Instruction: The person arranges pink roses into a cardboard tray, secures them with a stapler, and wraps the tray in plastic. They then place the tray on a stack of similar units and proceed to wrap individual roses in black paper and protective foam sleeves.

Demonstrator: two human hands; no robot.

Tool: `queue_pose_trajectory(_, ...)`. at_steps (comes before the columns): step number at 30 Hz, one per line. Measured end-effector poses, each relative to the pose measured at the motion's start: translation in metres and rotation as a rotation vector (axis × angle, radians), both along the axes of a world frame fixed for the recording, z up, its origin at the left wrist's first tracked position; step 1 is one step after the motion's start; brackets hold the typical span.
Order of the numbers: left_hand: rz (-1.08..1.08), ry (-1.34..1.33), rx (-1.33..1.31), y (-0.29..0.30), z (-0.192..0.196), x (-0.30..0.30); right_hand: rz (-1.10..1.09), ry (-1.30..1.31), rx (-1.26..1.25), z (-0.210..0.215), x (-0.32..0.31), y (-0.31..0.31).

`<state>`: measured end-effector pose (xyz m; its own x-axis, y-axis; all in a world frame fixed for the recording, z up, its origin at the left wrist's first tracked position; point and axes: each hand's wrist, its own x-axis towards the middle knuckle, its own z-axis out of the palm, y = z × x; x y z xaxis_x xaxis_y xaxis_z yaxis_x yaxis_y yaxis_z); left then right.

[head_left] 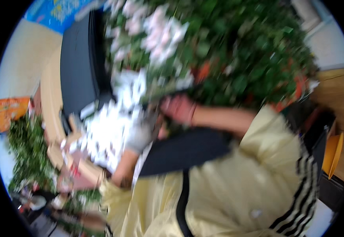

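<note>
left hand (140,132) gloved, grip on white wrapping (113,130), closure too blurred to tell | right hand (178,108) just beside, at bouquet (219,51) stems, grip unclear | bouquet beyond wrapping; judged light, soft, fragile: hold at stems

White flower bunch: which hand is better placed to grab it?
Left, probably. The gloved left hand lies against the white flower bunch; the bare right hand sits farther right, at the green leaves. Blur hides any grip.
</note>
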<state>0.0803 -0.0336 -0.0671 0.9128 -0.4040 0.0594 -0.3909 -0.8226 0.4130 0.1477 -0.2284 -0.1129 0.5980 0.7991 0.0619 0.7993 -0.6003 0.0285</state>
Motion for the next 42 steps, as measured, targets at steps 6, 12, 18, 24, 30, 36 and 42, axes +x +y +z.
queue_pose_trajectory(6,0.073,0.218,0.079,0.007,-0.031,-0.023,0.471,0.502,0.292,0.165,-0.008,-0.059)
queue_pose_trajectory(12,0.138,0.169,-0.004,0.008,-0.032,-0.025,-0.089,-0.022,0.595,0.201,0.207,-0.084)
queue_pose_trajectory(18,0.122,0.246,0.113,0.007,-0.024,-0.015,-0.346,-0.142,-0.163,0.108,0.379,-0.033)
queue_pose_trajectory(24,0.125,0.239,0.047,0.010,-0.027,-0.017,-0.227,-0.318,-0.372,0.096,0.398,-0.042)
queue_pose_trajectory(30,0.080,0.127,0.122,0.015,-0.031,-0.019,-0.219,-0.337,-0.202,0.107,0.395,-0.070)
queue_pose_trajectory(36,0.156,0.223,-0.098,0.009,0.019,-0.017,-0.408,-0.612,0.150,0.166,0.399,-0.091)
queue_pose_trajectory(42,-0.064,0.338,-0.407,0.011,0.102,-0.007,-0.547,-0.537,-0.038,0.187,0.404,-0.081)
